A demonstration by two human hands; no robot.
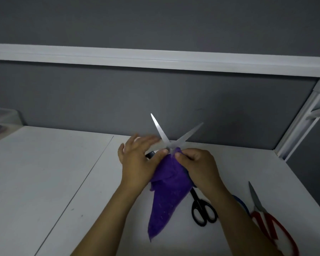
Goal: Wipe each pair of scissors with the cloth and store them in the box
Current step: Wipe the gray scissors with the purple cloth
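Observation:
A pair of scissors [160, 131] points up and away with its two silver blades spread in a V above the desk. My left hand [137, 159] holds it near the pivot, thumb by the joint, a black handle showing under the palm. My right hand [198, 167] pinches a purple cloth [166, 196] against the blades' base; the cloth hangs down toward me. Black-handled scissors [203, 212] lie on the desk to the right. Red-handled scissors [266, 220] lie further right. A blue handle [241, 203] peeks out behind my right forearm. A clear box [0, 124] sits at the far left.
The white desk [44, 172] has a seam running diagonally through its left half. A grey partition wall [118, 100] with a white rail stands behind. A white frame post [301, 122] marks the right corner.

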